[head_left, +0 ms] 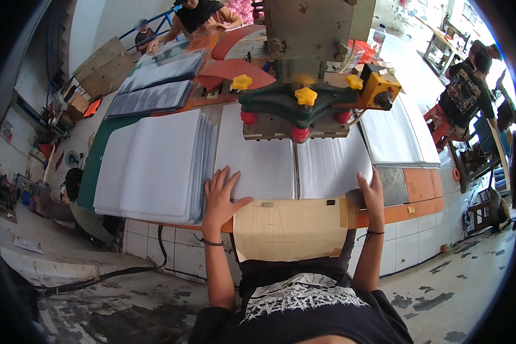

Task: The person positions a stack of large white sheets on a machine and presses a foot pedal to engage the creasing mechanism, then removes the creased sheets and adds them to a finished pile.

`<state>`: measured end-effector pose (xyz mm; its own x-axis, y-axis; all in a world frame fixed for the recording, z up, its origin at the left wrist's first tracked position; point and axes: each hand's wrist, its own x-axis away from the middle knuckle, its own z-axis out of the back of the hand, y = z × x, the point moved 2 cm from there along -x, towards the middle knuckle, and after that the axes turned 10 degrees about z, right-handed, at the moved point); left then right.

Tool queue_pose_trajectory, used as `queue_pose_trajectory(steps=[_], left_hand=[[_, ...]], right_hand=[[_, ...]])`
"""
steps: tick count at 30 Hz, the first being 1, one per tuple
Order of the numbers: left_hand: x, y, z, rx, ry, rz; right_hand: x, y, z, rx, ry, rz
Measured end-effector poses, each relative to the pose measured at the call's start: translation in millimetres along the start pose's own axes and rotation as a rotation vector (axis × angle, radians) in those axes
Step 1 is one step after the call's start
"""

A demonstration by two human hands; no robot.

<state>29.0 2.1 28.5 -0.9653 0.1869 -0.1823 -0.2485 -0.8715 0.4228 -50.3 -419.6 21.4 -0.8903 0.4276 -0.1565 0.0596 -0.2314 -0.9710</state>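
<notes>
My left hand (221, 198) lies with its fingers spread at the near left corner of a pale sheet (255, 166). My right hand (372, 195) is at the near right edge of a second pale sheet (332, 172), fingers stretched along that edge. A dark line divides the two sheets. Both reach back beneath the press head (298, 109), a dark green frame with yellow star knobs and red feet, raised above them. To the left of my left hand stands a thick stack of pale sheets (149, 166). Neither hand visibly grips anything.
A tan board (290, 229) hangs off the table's front edge. Another sheet stack (395, 135) lies at right, near a yellow control box (380, 89). Dark bundles (149, 99) lie at back left. One person (203, 17) works across the table; another (467, 86) sits at right.
</notes>
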Motion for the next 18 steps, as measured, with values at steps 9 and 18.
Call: queue_pose_trajectory(steps=[9, 18], left_hand=[[1.2, 5.8, -1.9, -0.009, -0.022, 0.04], [-7.6, 3.7, -1.4, -0.173, 0.075, -0.136]], right_hand=[[6.1, 3.2, -10.6, 0.156, 0.179, 0.229], [21.3, 0.6, -6.2, 0.598, 0.295, 0.383]])
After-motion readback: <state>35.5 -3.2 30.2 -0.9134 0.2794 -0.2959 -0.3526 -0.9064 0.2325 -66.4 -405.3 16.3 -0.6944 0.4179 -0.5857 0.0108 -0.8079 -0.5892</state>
